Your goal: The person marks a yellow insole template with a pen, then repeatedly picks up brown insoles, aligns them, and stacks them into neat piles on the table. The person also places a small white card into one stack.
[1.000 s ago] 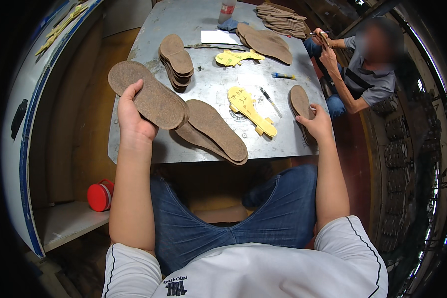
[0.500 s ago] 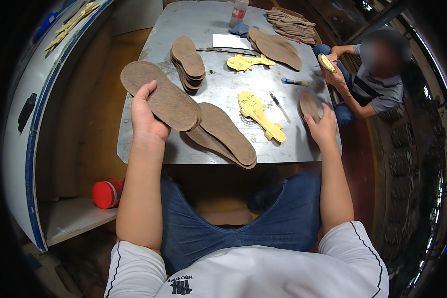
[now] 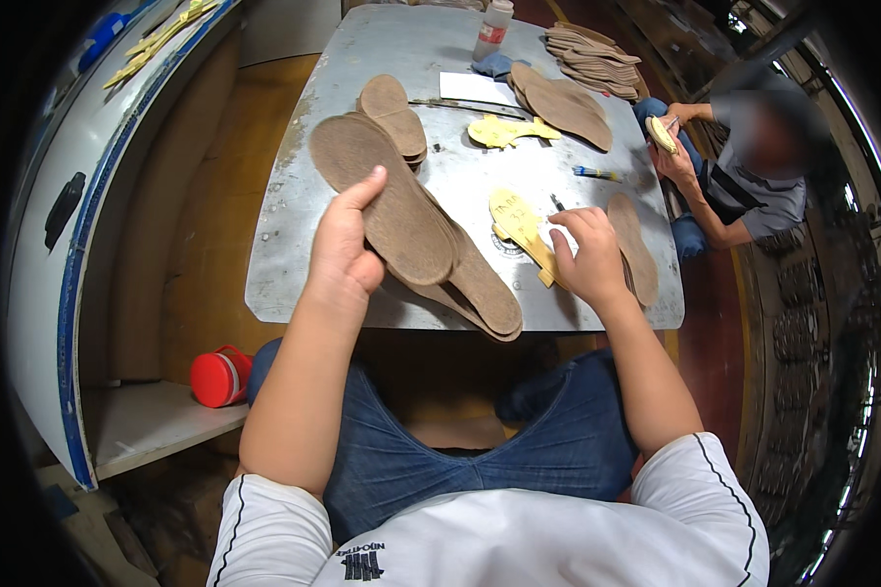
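While left hand [image 3: 343, 259] grips a brown insole [image 3: 382, 196] tilted over desk [image 3: 294, 284] edge w/ more soles [image 3: 480, 289] beneath, right hand [image 3: 587, 256] curls onto yellow pattern piece [image 3: 517, 217], pinching it. Another brown sole [image 3: 634, 245] lies just beside right hand.

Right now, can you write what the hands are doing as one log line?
left hand: holds brown insole over metal table | right hand: on yellow pattern piece | second insole: beside right hand

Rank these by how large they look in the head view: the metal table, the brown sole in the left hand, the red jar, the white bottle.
1. Metal table
2. Brown sole, though it is nearer the camera
3. Red jar
4. White bottle, farthest away, so its true size is unsure
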### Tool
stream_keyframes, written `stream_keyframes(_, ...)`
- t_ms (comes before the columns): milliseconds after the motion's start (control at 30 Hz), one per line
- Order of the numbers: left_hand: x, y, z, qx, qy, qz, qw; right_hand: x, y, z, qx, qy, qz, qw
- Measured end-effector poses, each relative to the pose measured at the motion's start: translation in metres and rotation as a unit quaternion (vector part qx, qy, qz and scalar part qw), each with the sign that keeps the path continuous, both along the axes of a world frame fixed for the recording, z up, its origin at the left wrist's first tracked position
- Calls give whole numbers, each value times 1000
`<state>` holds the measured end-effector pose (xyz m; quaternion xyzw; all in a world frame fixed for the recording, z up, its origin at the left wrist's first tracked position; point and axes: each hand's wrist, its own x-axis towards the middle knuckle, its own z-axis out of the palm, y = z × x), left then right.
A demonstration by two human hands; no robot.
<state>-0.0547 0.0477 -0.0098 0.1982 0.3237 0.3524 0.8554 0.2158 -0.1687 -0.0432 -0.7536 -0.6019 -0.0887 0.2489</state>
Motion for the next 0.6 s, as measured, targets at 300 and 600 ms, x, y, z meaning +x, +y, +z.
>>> stream_keyframes(300,15,-27,2,-23,-25,-74,997,50,33,-14,-83,11,-22,996)
stream_keyframes(600,13,-22,-12,-27,-190,-128,973,73,61,-37,-12,53,-77,996)
